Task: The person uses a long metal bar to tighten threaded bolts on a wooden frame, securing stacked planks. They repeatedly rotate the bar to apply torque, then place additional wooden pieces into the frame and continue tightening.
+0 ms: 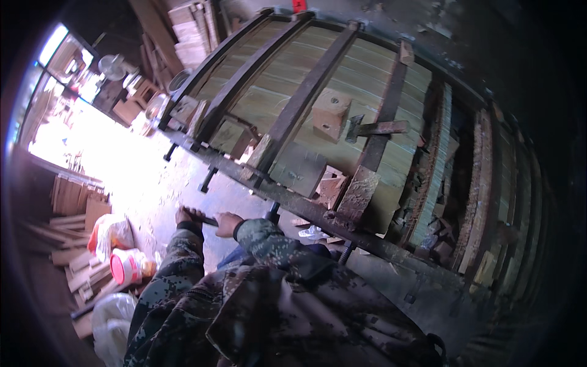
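At far left, a framed window (46, 76) stands above a glare-filled opening (79, 137); detail there is washed out. Below it, loose timber offcuts (76, 278) lie piled on the floor. Just right of the pile sit a white plastic bag (113, 232) with an orange-red patch and, near it, a red-and-white tub (126, 267). A clear plastic bag (115, 327) lies at the lower edge. Along the upper left, planks (191, 33) lean and stack in shadow.

Centre-left, over the grey floor (160, 214), the left hand (186, 215) is closed round one end of a dark bar (206, 219). The right hand (228, 224) has its fingers curled in at the bar's other end; its exact grip is partly hidden. The bar is held between the hands, just beside the rack's near edge.

From centre to right extends a metal rack (315, 79) with dark crossbars and threaded screws (209, 178) along its near rail. Pale boards (263, 72) lie edge to edge beneath the crossbars. On top rest a holed wooden block (331, 115) and, right of it, a hammer (380, 128). Wood scraps (441, 235) fill a gap farther right. The stained grey wall (428, 24) stands behind; the right margin is dark.
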Demonstrator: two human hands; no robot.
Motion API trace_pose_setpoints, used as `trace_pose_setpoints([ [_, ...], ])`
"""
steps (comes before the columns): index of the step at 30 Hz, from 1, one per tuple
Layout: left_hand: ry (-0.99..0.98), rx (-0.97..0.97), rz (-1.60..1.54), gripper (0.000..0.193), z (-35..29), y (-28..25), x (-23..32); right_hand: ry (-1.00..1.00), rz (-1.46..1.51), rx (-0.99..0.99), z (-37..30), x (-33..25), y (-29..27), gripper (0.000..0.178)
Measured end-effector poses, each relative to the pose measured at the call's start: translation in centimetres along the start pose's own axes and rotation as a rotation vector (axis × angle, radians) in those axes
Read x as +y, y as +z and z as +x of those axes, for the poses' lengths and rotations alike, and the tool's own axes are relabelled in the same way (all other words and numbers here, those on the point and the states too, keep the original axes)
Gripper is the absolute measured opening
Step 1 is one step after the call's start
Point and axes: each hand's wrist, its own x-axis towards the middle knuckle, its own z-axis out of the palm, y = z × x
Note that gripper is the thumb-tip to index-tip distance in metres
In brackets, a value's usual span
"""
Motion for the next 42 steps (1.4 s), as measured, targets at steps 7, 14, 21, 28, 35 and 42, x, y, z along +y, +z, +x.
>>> trace_pose_setpoints([
  [7,0.014,0.01,-0.039,0.023,-3.0,1.1,0.2,-0.005,0.384,0.176,-3.0,4.6,0.5,0.034],
  [14,-0.224,-0.256,-0.034,0.032,-2.0,-0.9,1.2,0.599,0.795,0.711,-12.8,11.6,-2.3,0.042],
  [21,-0.575,-0.339,0.069,0.024,-1.1,-0.4,3.9,0.825,0.609,0.583,-8.8,3.4,-3.1,0.073],
  [28,-0.502,-0.362,0.1,0.031,0.1,-1.5,4.8,1.031,0.675,0.458,-6.9,4.2,2.8,0.085],
  [35,-0.375,-0.032,0.048,0.034,3.4,-7.4,10.8,1.093,0.635,0.268,-1.6,2.3,6.5,0.097],
  [42,-0.273,0.186,-0.025,0.039,15.0,-10.4,19.0,0.98,0.562,0.204,12.3,-2.7,6.3,0.106],
])
